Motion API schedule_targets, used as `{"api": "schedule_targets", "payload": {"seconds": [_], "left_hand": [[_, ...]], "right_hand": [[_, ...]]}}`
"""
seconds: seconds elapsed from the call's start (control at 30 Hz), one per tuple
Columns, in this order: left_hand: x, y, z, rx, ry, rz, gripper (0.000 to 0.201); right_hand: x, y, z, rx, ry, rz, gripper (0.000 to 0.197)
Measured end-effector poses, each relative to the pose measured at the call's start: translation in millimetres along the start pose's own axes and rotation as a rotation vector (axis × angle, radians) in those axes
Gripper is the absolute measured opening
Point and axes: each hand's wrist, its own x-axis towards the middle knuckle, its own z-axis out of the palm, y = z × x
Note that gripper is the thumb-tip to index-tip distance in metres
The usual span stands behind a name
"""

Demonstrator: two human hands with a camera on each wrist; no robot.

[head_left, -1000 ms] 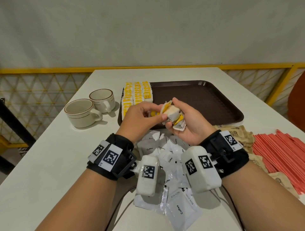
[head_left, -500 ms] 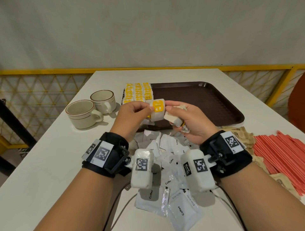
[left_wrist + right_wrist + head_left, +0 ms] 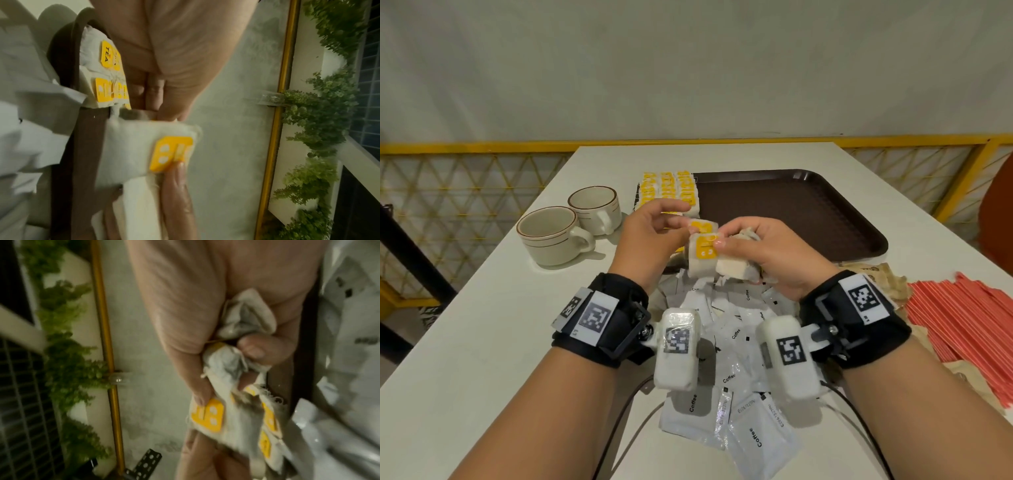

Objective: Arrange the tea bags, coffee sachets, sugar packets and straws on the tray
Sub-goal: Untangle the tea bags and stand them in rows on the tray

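Observation:
My right hand (image 3: pixel 726 246) grips a crumpled bunch of white tea bags (image 3: pixel 732 270) with yellow tags, just in front of the brown tray (image 3: pixel 808 212). Its thumb presses on the front tea bag (image 3: pixel 703 251). My left hand (image 3: pixel 683 222) pinches that bag's upper edge; the left wrist view shows my left hand (image 3: pixel 164 113) on the tea bag (image 3: pixel 139 146). In the right wrist view my right hand (image 3: pixel 226 378) is curled around the bunch (image 3: pixel 236 410). Rows of tea bags (image 3: pixel 667 188) lie on the tray's left end.
Two cream cups (image 3: pixel 551 233) stand left of the tray. White coffee sachets (image 3: pixel 736 342) lie piled under my wrists. Brown sugar packets (image 3: pixel 876 277) and red straws (image 3: pixel 962 315) lie at the right. A yellow railing (image 3: pixel 482 147) runs behind the table.
My left hand carried one tea bag toward the tray's rows, then came back to the bunch. It now pinches another yellow-tagged bag held out under my right thumb.

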Motion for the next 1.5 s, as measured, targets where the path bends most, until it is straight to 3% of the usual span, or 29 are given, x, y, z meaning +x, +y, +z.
{"api": "schedule_targets", "payload": {"seconds": [0.1,0.33,0.53,0.7,0.93,1.07,1.27,1.5], "left_hand": [[-2,1,3,-0.042,-0.003,-0.02,0.023],[-5,3,7,-0.102,-0.033,-0.019,0.021],[-6,6,11,-0.171,-0.065,-0.016,0.013],[-11,8,13,0.145,-0.208,0.111,0.017],[-12,6,15,0.25,-0.096,-0.014,0.012],[-13,6,17,0.24,-0.132,-0.004,0.017],[-11,4,14,0.263,-0.118,0.014,0.008],[-12,9,18,0.13,-0.054,-0.098,0.027]], "right_hand": [[4,6,3,-0.002,0.129,-0.011,0.004],[6,10,12,0.109,0.271,0.03,0.01],[5,8,10,0.219,0.297,0.049,0.012],[7,8,8,0.28,0.271,0.06,0.01],[8,5,6,0.38,0.297,0.073,0.014],[7,7,9,0.218,0.269,0.048,0.013],[8,13,7,0.049,0.377,-0.041,0.022],[5,7,12,0.117,0.32,-0.096,0.011]]}}
